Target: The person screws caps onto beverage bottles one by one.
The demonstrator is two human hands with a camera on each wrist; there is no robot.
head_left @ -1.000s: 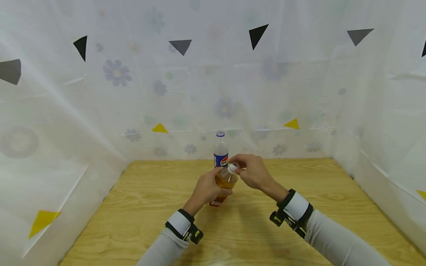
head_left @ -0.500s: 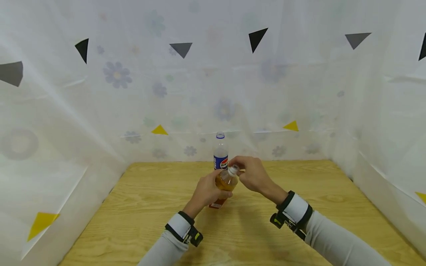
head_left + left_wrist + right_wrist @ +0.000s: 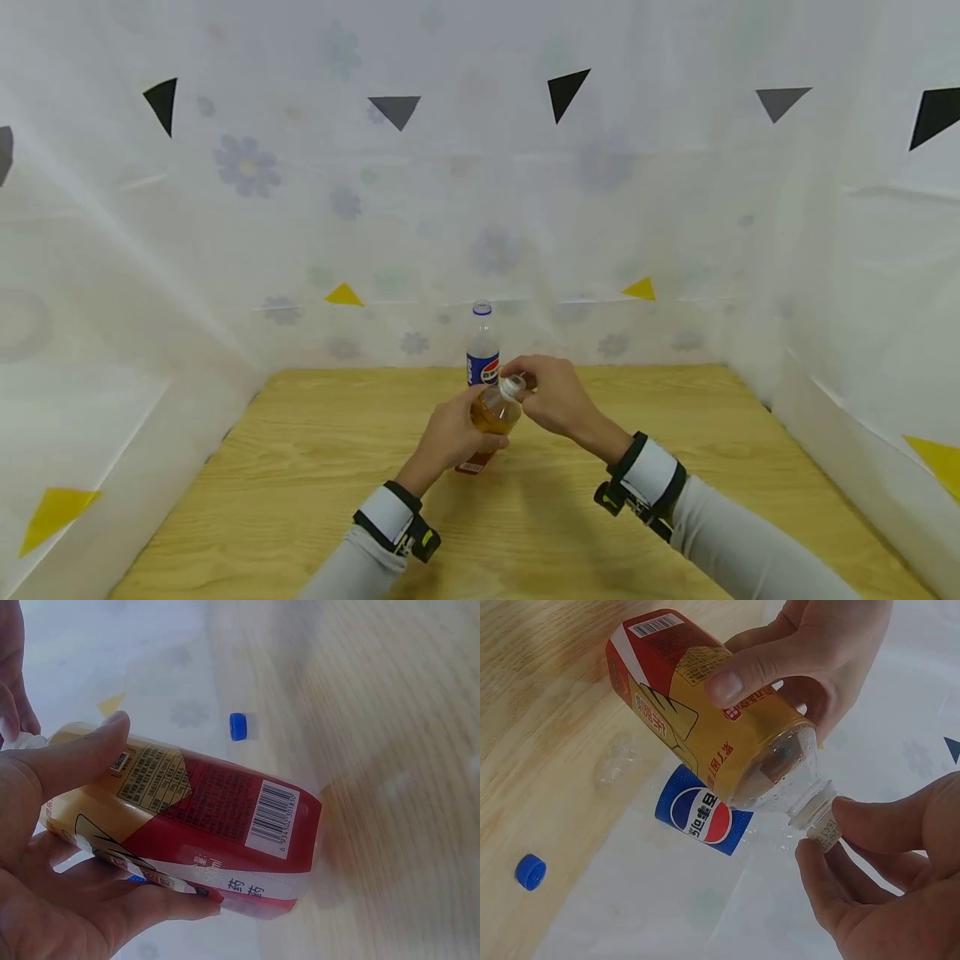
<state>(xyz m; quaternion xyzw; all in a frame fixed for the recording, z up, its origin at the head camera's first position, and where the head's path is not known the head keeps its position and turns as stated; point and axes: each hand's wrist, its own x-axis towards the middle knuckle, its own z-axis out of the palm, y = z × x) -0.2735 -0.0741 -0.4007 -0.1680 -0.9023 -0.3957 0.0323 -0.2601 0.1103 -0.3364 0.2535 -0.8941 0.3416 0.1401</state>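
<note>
My left hand (image 3: 453,429) grips a drink bottle (image 3: 217,802) with a red and gold label around its body and holds it tilted, its neck leaning right in the head view. The thumb and fingers of my right hand (image 3: 555,396) pinch the white cap (image 3: 825,831) at the bottle's mouth. Whether the cap is still threaded on the neck, I cannot tell. Just behind stands a clear Pepsi bottle (image 3: 482,367), upright and capless, its lower part hidden by the held bottle and my left hand.
A loose blue cap (image 3: 531,871) lies on the wooden table (image 3: 322,483). White plastic sheeting (image 3: 450,208) with faint flowers and stuck-on triangles walls the table at the back and both sides.
The head view has shifted slightly, so everything appears a little further left. My right fingers have moved slightly around the white cap; my left hand keeps its grip on the drink bottle.
</note>
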